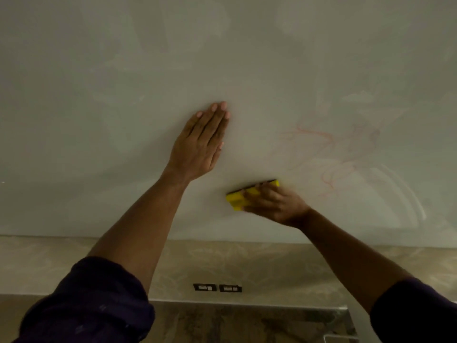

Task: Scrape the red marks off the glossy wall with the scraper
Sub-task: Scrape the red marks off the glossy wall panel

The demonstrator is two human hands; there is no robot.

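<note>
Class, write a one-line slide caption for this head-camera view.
Left hand flat on the glossy wall; right hand holds the yellow scraper beside faint red marks.

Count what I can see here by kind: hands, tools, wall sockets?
Hands: 2, left hand flat on the wall, right hand gripping the tool
Scrapers: 1, the yellow scraper
Socket plates: 2
Total: 5

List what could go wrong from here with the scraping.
1. The scraper sits below and left of the red marks; strokes there may miss them.
2. The right hand covers much of the scraper, so it could slip on the glossy wall.
3. The left hand, pressed flat, may smudge the wall.
</note>
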